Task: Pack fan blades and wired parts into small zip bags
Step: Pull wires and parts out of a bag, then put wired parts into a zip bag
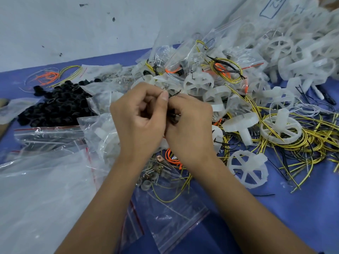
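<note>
Both hands meet above the middle of the blue worktop (302,213): the left hand (139,118) and right hand (189,121) are closed together, pinching a thin black wired part (174,94), likely gathering it compactly for bagging. A clear red-striped zip bag (176,213) waits near; white plastic fan blades (246,170) lie right.

White spoked fan blades (246,170) lie scattered to my right among yellow-black wires (302,142); clear red-striped zip bags (176,217) lie flat below.

Matt, milky plastic fan blades (247,169), glossy clear film zip bags (176,217) and what look like coppery metal bits (156,168) lie on smooth blue tabletop (302,208).
</note>
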Demonstrator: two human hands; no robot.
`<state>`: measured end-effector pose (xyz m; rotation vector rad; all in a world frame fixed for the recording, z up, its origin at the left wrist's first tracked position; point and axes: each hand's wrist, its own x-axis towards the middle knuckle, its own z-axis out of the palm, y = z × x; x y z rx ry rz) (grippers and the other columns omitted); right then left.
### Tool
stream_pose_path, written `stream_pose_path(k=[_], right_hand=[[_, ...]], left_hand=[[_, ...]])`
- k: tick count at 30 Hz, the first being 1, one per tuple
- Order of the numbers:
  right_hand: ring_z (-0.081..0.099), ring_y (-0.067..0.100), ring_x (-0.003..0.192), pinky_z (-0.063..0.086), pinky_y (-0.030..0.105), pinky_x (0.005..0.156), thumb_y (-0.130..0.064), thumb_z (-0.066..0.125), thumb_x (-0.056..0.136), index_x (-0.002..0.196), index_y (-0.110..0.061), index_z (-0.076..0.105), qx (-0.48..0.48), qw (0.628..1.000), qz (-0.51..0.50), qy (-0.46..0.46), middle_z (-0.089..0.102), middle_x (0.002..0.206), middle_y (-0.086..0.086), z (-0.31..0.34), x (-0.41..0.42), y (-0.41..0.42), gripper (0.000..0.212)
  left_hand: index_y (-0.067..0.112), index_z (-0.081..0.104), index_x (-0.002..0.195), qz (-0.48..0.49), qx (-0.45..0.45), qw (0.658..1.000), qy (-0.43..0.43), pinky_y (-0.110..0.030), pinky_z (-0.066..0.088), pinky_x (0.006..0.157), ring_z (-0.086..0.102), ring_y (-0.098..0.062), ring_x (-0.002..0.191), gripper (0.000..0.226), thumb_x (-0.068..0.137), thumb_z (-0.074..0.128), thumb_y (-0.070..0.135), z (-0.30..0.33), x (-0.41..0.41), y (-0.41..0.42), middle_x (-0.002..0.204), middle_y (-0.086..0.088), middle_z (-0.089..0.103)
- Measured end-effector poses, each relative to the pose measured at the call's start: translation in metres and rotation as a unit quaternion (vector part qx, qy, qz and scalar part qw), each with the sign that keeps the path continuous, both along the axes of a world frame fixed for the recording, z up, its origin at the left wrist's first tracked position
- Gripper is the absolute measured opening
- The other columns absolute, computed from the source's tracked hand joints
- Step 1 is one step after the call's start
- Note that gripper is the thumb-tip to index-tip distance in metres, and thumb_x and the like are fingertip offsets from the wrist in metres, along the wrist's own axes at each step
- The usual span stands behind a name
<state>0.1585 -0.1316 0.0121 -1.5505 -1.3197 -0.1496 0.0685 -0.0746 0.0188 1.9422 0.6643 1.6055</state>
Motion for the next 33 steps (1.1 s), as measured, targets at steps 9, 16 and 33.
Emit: stream_pose_path(k=[9, 16, 33], right_hand=[[0.063, -0.007, 0.070, 0.047, 0.012, 0.063, 0.019, 0.056, 0.078, 0.073, -0.027, 0.067, -0.102, 0.934, 0.288, 0.186, 0.069, 0.068, -0.018, 0.008, 0.007, -0.002, 0.048], [0.052, 0.028, 0.061, 0.043, 0.044, 0.055, 0.016, 0.052, 0.071, 0.069, 0.010, 0.058, -0.104, 0.957, 0.267, 0.056, 0.060, 0.064, 0.021, -0.008, 0.001, 0.005, 0.009], [0.051, 0.024, 0.064, 0.037, 0.033, 0.058, 0.015, 0.044, 0.072, 0.074, -0.028, 0.046, -0.195, 0.946, 0.257, -0.016, 0.057, 0.065, 0.003, -0.004, -0.007, 0.001, 0.042]], left_hand=[[0.018, 0.066, 0.078, 0.037, 0.049, 0.998, -0.023, -0.031, 0.048, 0.053, 0.061, -0.014, 0.058, 0.015, 0.090, 0.069, 0.009, 0.006, 0.001, -0.001, 0.067, 0.008, 0.064], [0.019, 0.064, 0.081, 0.012, 0.094, 0.994, -0.047, -0.026, 0.043, 0.055, 0.058, -0.017, 0.057, 0.016, 0.091, 0.068, 0.008, 0.010, 0.004, -0.006, 0.068, 0.010, 0.060], [0.010, 0.061, 0.080, 0.033, -0.047, 0.991, -0.123, -0.017, 0.039, 0.056, 0.048, -0.004, 0.058, 0.016, 0.094, 0.066, 0.003, 0.003, -0.003, 0.006, 0.066, 0.004, 0.055]])
